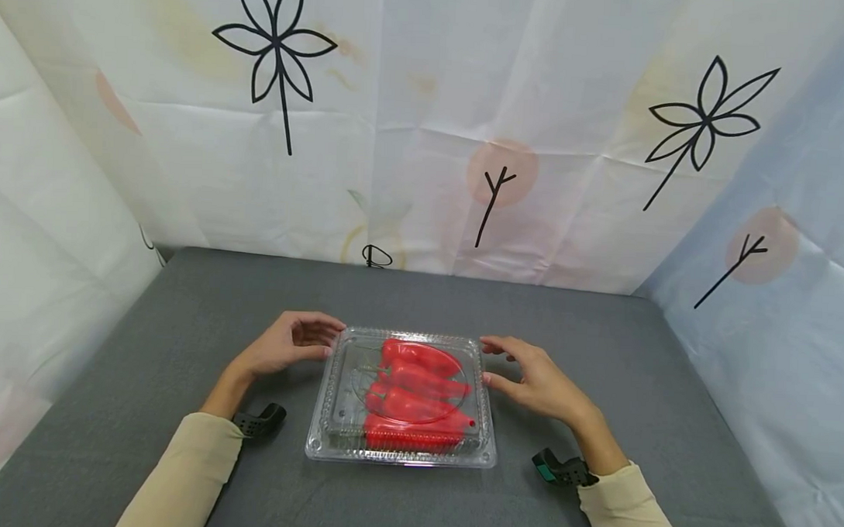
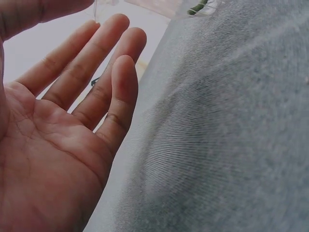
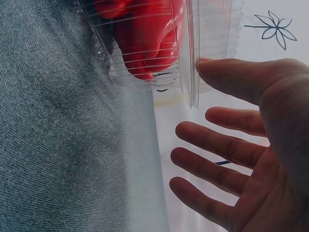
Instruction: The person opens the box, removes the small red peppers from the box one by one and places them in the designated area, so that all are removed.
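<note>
A clear plastic clamshell box (image 1: 340,416) with its lid down lies on the grey table, holding several red peppers (image 1: 418,380) side by side. At the box's upper left edge is my left hand (image 1: 296,343), its fingertips at the rim; in the left wrist view its fingers (image 2: 77,82) are nearly straight. On the opposite side, my right hand (image 1: 533,376) has its thumb at the right rim. The right wrist view shows that thumb against the thin flange of the box (image 3: 192,72), with the other fingers (image 3: 217,140) extended beside it, apart from the plastic.
The grey table (image 1: 204,302) spreads around the box. White printed cloth (image 1: 426,139) stands along its back and sides. Each wrist carries a dark strap (image 1: 259,421), and a second strap (image 1: 561,468) sits on the right.
</note>
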The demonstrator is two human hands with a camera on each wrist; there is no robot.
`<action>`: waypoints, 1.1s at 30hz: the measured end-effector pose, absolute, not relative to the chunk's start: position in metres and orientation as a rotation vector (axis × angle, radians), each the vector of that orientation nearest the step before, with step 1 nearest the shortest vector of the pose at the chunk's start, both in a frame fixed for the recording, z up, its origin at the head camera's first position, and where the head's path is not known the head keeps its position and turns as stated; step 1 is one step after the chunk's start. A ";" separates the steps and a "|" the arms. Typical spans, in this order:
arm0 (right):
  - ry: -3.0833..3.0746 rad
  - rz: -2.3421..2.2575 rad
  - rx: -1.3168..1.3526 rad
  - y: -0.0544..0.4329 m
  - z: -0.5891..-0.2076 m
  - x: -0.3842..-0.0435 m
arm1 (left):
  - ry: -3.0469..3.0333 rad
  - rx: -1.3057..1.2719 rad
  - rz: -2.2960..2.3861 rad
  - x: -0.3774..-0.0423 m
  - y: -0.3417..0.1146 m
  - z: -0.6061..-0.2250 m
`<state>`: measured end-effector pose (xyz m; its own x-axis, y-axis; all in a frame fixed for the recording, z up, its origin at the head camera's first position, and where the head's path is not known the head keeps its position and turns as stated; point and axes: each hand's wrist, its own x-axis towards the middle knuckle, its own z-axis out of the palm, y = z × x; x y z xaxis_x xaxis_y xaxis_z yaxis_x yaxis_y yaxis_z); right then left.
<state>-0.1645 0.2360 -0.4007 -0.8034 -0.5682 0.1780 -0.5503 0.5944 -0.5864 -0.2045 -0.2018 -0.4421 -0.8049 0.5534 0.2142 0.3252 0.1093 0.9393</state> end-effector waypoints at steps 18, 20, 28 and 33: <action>2.950 -1.071 -1.044 0.231 -0.410 -0.167 | 2.043 0.662 1.880 -0.204 -0.192 -0.451; 2.965 -1.079 -1.051 0.230 -0.411 -0.168 | 2.040 0.668 1.908 -0.203 -0.191 -0.452; 2.855 -1.158 -1.191 0.235 -0.395 -0.162 | 2.109 0.682 1.998 -0.205 -0.191 -0.459; 2.638 -1.152 -1.207 0.240 -0.381 -0.156 | 2.148 0.642 2.053 -0.206 -0.192 -0.462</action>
